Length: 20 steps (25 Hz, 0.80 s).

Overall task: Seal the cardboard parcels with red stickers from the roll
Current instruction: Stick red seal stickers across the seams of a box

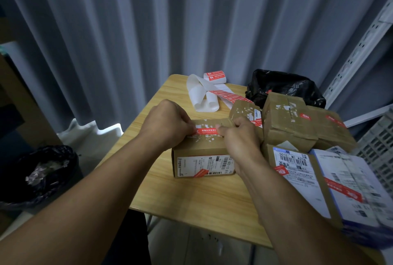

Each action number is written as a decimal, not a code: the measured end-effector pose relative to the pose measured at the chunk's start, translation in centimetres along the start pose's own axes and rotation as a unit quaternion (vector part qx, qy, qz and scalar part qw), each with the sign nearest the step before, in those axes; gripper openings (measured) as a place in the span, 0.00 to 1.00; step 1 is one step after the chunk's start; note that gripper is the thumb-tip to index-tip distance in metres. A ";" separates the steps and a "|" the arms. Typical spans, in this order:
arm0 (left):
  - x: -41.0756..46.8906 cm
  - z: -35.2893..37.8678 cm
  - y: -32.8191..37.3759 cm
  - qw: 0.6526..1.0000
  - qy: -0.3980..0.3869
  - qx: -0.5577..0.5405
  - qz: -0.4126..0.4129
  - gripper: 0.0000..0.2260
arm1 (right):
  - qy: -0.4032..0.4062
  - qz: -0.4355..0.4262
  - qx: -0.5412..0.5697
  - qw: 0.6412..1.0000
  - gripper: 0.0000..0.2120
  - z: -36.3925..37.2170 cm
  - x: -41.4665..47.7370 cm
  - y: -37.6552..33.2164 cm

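A small cardboard parcel (202, 154) sits in the middle of the wooden table (191, 198). A red sticker (206, 131) lies across its top seam. My left hand (168, 124) holds the sticker's left end with curled fingers. My right hand (240, 137) pinches its right end on the parcel's top. The sticker roll (214, 76) stands at the table's far edge, with a strip of red stickers (229, 95) and empty white backing (202, 94) trailing from it.
Several sealed parcels (302, 124) are stacked at the right, with a labelled box (297, 164) and a blue-white box (357, 192) in front. A black plastic bag (285, 87) lies behind them. A black-lined bin (42, 171) stands on the floor at left. A grey curtain hangs behind.
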<state>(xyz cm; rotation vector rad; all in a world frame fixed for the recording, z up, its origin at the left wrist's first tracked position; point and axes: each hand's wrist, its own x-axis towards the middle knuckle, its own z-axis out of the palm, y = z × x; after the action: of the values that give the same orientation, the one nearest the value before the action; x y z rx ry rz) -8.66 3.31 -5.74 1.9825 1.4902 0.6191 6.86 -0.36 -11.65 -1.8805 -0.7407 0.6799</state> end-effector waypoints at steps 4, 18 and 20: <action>0.0 -0.1 -0.1 1.000 -0.005 -0.011 -0.003 0.03 | 0.012 -0.019 0.016 1.000 0.15 0.0 -0.1 0.4; 0.1 -0.4 -0.4 0.997 -0.031 -0.069 -0.024 0.02 | 0.031 -0.135 -0.251 0.958 0.39 -0.8 -2.4 -2.5; 0.0 -0.6 -0.3 0.994 -0.026 -0.095 -0.036 0.03 | 0.023 -0.127 -0.271 0.954 0.45 -0.6 -2.8 -2.8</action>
<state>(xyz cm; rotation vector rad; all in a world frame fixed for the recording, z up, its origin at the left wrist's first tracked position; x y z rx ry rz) -9.28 3.45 -5.53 1.7798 1.4093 0.6477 4.95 -1.81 -8.48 -2.2227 -1.2056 0.2792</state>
